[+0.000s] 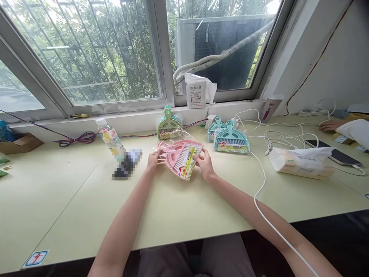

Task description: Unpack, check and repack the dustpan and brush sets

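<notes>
Pink dustpan-and-brush set: at twelve o'clock, raised at a tilt over the worktop; clear film wraps it, and whether a second pink set lies behind cannot be told.
Left hand: grip closed on the set's nine o'clock edge.
Right hand: grip closed on the three o'clock edge, fingers beside the brush.
Green set: beyond the pink one, towards eleven o'clock, upright near the sill.
Teal sets: at one o'clock, in film, upright, one partly in front of another.
Stage: judged from their lie, green and teal are set down and pink is in hand; film is on, none seen opened.
Set labels: yellow-green bands with Chinese characters and red figures, too small to read surely.
Tissue pack: two o'clock, lettering appears to read "Fore".
White packet: twelve o'clock, on the sill; barcode seen, fine print illegible.
Bottle: eleven o'clock; red lettering unreadable.
Sticker: nine o'clock; blue border, red arrow.
</notes>
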Motion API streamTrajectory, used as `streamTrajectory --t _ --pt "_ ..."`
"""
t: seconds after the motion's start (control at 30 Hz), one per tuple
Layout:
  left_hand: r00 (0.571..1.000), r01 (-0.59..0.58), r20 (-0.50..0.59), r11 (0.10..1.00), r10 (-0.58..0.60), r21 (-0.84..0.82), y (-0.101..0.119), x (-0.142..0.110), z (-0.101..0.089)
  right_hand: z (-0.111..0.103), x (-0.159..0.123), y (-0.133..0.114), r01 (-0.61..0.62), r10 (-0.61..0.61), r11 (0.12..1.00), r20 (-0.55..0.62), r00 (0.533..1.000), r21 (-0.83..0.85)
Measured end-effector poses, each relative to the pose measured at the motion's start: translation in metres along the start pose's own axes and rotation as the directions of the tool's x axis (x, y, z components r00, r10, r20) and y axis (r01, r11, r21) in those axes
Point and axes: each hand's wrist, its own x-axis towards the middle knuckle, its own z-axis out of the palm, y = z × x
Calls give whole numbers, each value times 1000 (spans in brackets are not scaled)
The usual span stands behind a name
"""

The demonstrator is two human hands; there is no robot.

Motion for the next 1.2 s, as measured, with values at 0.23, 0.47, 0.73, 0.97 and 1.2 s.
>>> streamTrajectory --t 0.23,0.47,0.73,0.97,1.2 --pt "944 -221 -218 965 248 139 11 -2 -7 -4 2 -3 5 3 994 69 998 -110" --pt "974 -185 -54 916 218 355 16 -12 -6 -6 2 -6 8 22 985 172 985 -172" --pt "1000 -19 18 987 16 158 15 -7 -17 -10 6 -10 -22 49 986 159 986 -165" --pt "998 -62 38 989 57 137 12 -3 -23 -10 6 -12 -19 46 987 163 986 -162" --pt "813 58 -533 879 233 472 14 5 -53 -17 13 -13 28 -20 991 60 998 -132"
